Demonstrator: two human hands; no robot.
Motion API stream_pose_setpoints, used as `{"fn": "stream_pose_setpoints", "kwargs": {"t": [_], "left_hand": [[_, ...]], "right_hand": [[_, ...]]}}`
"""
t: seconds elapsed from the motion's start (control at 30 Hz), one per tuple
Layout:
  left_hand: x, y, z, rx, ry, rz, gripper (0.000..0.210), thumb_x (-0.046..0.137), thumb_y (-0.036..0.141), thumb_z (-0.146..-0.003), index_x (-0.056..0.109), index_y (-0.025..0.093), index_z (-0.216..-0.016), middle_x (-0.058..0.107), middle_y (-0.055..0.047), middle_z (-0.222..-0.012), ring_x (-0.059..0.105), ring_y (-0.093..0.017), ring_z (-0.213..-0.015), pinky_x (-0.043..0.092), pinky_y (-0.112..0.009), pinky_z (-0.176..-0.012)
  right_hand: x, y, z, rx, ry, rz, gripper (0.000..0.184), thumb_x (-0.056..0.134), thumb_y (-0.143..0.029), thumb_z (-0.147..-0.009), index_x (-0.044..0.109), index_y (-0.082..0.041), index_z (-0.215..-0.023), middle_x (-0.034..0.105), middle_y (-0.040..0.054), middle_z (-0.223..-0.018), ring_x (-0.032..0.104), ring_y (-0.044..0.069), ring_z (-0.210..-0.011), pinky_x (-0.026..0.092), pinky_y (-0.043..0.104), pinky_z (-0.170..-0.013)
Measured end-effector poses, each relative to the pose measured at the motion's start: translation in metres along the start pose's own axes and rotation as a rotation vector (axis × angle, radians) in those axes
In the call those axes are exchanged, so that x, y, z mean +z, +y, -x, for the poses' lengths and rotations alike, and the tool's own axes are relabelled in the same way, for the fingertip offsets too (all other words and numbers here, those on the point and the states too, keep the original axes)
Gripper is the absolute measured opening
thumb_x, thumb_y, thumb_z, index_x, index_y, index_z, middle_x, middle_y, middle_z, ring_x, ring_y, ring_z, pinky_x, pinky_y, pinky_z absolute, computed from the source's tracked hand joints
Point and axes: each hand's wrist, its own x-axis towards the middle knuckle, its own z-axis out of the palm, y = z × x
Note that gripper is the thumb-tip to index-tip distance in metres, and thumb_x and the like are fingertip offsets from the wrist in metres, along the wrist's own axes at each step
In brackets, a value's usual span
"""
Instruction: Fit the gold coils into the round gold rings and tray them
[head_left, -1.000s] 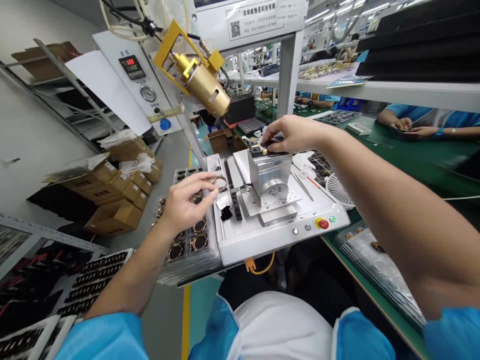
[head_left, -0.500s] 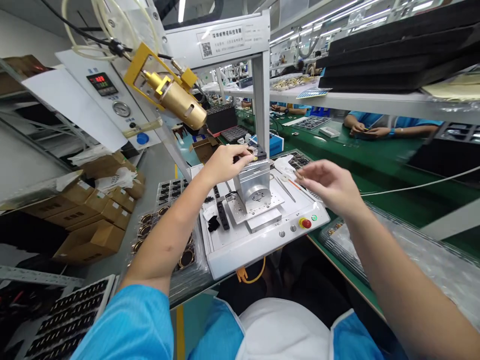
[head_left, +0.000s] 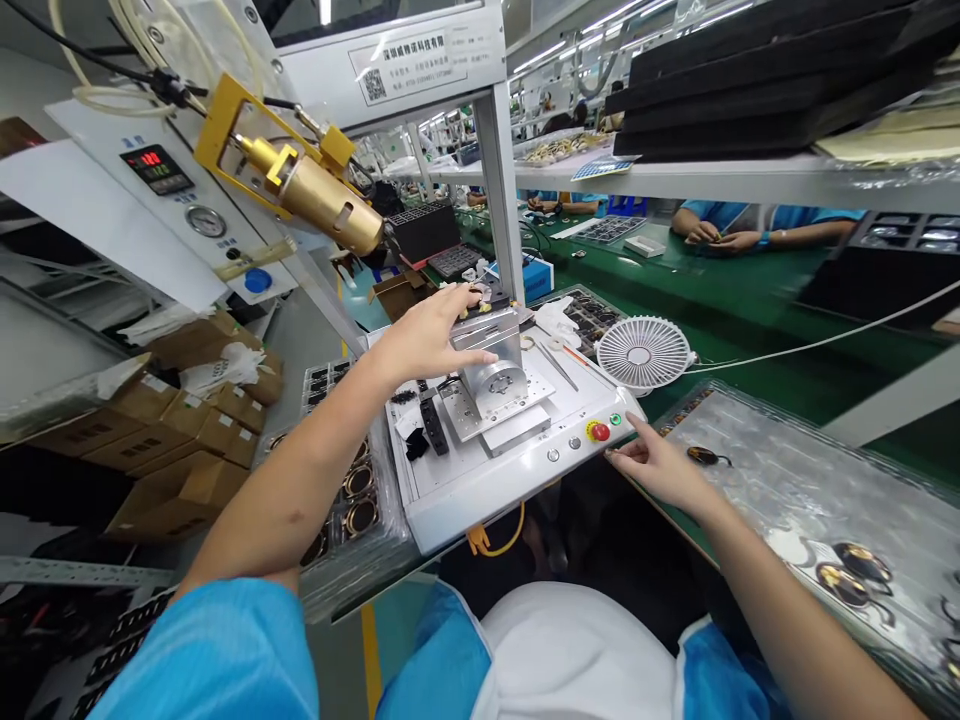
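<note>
My left hand (head_left: 429,338) is over the metal block (head_left: 491,345) of a benchtop machine, fingers spread and thumb stretched along its near side. Its fingertips reach the dark fixture (head_left: 491,295) on top, where small parts are partly hidden. At the front right corner of the machine base, my right hand (head_left: 664,470) has its index finger extended beside the green-lit button (head_left: 616,419). The thumb is apart, at the panel's edge, and I make out nothing held. A red stop button (head_left: 598,431) sits just left of it.
A gold cylinder (head_left: 337,205) hangs from the machine frame at upper left. Tweezers (head_left: 559,367) lie on the base, with a white fan (head_left: 645,355) to the right. Round gold-rimmed parts lie on a clear plastic tray (head_left: 780,490). Across the bench are a co-worker's hands (head_left: 720,238).
My right hand has moved down to the green button, uncovering the fan. My left hand has opened from a pinch over the fixture, its thumb now spread. The view has shifted right.
</note>
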Motion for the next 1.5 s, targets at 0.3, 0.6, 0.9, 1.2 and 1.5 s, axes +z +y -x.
{"fn": "stream_pose_setpoints", "kwargs": {"t": [0.3,0.6,0.9,1.2,1.5], "left_hand": [[-0.01,0.028,0.073,0.066,0.085,0.091,0.075,0.068,0.063,-0.091,0.05,0.025,-0.153,0.037,-0.012,-0.17,0.026,-0.035,-0.161,0.022,-0.062,-0.129],[0.129,0.099,0.172,-0.086,0.04,0.84,0.028,0.079,0.029,-0.09,0.077,0.021,-0.117,0.08,-0.013,-0.116,0.076,-0.027,-0.112,0.061,-0.043,-0.102],[0.242,0.16,0.156,-0.579,0.099,1.819,0.051,0.085,0.043,-0.084,0.07,0.027,-0.13,0.066,-0.014,-0.144,0.077,-0.027,-0.109,0.062,-0.04,-0.096],[0.246,0.168,0.145,-0.666,0.105,2.03,0.046,0.098,0.033,-0.067,0.08,0.028,-0.11,0.081,-0.007,-0.113,0.08,-0.023,-0.093,0.064,-0.038,-0.089],[0.248,0.152,0.168,-0.744,0.157,1.849,0.043,0.097,0.029,-0.067,0.08,0.023,-0.106,0.081,-0.007,-0.107,0.08,-0.023,-0.096,0.063,-0.033,-0.086]], "right_hand": [[0.022,0.018,0.007,-0.089,-0.041,0.409,0.089,0.056,-0.033,-0.092,0.015,-0.011,-0.167,0.074,0.0098,-0.096,0.07,0.032,-0.087,0.048,0.04,-0.08],[0.019,0.007,0.004,-0.096,0.069,0.395,0.078,0.062,-0.028,-0.09,0.033,-0.012,-0.16,0.074,0.0099,-0.095,0.071,0.031,-0.086,0.051,0.04,-0.078],[0.037,-0.015,0.068,-0.435,-0.039,-0.42,0.077,0.094,-0.056,-0.068,0.062,-0.022,-0.129,0.077,0.0075,-0.105,0.073,0.025,-0.097,0.058,0.041,-0.092],[0.062,-0.013,0.083,-0.601,0.083,-0.298,0.067,0.091,-0.063,-0.069,0.068,-0.02,-0.115,0.075,0.0089,-0.102,0.07,0.023,-0.09,0.058,0.036,-0.078],[-0.075,0.025,0.01,-0.028,0.127,0.864,0.025,0.06,-0.009,-0.09,0.075,-0.006,-0.11,0.076,0.0221,-0.109,0.063,0.037,-0.112,0.05,0.042,-0.091]]}}
